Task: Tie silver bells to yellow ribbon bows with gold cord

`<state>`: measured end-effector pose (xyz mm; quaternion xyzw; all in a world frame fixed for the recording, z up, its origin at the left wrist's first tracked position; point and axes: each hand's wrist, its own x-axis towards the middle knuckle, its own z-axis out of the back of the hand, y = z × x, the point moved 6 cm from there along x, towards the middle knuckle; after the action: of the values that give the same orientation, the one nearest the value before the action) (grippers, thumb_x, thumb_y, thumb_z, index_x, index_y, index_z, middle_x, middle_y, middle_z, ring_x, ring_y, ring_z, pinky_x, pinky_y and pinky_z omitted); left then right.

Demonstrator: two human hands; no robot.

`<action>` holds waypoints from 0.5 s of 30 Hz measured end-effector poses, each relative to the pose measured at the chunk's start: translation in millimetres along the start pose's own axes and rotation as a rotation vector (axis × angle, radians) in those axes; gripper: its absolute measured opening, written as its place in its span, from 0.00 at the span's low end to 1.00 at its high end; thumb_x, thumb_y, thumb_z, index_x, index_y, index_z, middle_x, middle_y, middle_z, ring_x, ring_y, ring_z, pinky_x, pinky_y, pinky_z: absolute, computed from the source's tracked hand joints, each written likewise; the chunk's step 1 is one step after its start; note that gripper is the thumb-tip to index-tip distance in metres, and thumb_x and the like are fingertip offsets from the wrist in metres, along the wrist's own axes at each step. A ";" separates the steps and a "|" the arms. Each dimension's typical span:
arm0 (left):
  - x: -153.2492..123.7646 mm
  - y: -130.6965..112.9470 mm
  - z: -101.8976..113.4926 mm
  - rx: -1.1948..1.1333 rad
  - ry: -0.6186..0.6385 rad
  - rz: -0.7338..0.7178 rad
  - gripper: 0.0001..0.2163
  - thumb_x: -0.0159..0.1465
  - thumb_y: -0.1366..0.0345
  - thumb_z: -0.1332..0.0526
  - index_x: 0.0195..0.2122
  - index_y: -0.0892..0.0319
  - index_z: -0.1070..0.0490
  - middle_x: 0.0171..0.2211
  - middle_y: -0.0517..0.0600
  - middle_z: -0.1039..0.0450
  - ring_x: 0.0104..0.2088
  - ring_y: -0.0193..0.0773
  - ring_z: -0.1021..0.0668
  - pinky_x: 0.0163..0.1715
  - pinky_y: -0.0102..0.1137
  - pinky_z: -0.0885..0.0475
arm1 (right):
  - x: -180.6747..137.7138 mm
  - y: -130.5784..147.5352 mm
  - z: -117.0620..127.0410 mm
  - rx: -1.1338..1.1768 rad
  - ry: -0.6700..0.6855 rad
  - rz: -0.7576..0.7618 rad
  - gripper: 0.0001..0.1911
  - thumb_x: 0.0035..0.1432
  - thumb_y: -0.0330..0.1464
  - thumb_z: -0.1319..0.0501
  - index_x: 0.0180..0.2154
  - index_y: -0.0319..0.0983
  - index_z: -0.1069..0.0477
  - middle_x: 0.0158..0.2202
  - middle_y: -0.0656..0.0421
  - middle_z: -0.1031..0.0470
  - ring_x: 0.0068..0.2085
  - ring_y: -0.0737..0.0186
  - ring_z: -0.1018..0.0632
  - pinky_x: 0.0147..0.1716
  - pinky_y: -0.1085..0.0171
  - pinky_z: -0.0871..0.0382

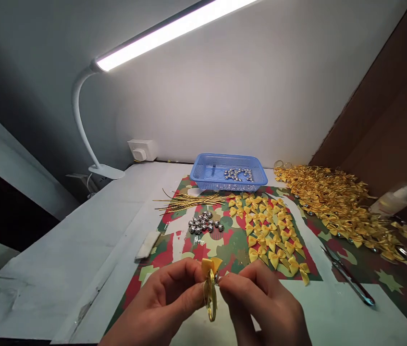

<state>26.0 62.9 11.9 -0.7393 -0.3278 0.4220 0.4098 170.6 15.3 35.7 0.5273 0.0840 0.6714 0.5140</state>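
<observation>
My left hand (160, 302) and my right hand (264, 307) meet at the table's front edge, both pinched on one small piece: a yellow ribbon bow (211, 265) with a gold loop (210, 298) hanging under it and a small silver bell partly hidden between my fingertips. Beyond my hands, rows of loose yellow bows (271, 230) lie on a red, green and yellow patterned sheet (232, 245). A small heap of silver bells (205, 223) and a bundle of gold cords (189, 201) lie further back.
A blue mesh basket (203, 174) with several bells stands at the back. A large heap of finished gold bow pieces (336, 202) fills the right side. Scissors (349, 278) lie at right front. A clamped desk lamp (88, 125) and a wall socket (141, 150) stand at left.
</observation>
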 end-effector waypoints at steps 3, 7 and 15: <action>0.9 0.4 1.6 0.011 -0.018 -0.027 0.09 0.61 0.58 0.27 0.29 0.54 0.23 0.29 0.45 0.23 0.34 0.38 0.27 0.37 0.28 0.29 | -1.2 2.0 -0.9 -0.064 -0.022 0.025 0.07 0.65 0.25 0.41 0.36 0.41 0.28 0.27 0.63 0.39 0.24 0.69 0.34 0.22 0.69 0.41; 0.0 -0.2 4.1 0.086 -0.040 -0.056 0.08 0.62 0.57 0.29 0.31 0.53 0.23 0.30 0.45 0.22 0.37 0.40 0.26 0.40 0.29 0.28 | -1.8 1.7 -3.0 -0.060 -0.038 0.046 0.08 0.64 0.23 0.41 0.34 0.40 0.29 0.26 0.63 0.39 0.23 0.69 0.34 0.22 0.70 0.41; -2.9 -5.0 3.7 0.151 -0.074 -0.181 0.07 0.62 0.59 0.29 0.30 0.54 0.22 0.30 0.45 0.23 0.36 0.41 0.24 0.40 0.30 0.27 | -5.5 3.4 -9.0 -0.036 -0.122 0.042 0.08 0.67 0.24 0.44 0.39 0.41 0.28 0.27 0.63 0.34 0.25 0.67 0.30 0.23 0.70 0.38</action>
<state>20.7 63.9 16.2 -0.6577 -0.3753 0.4338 0.4883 160.9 13.4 30.6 0.5594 0.0294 0.6502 0.5132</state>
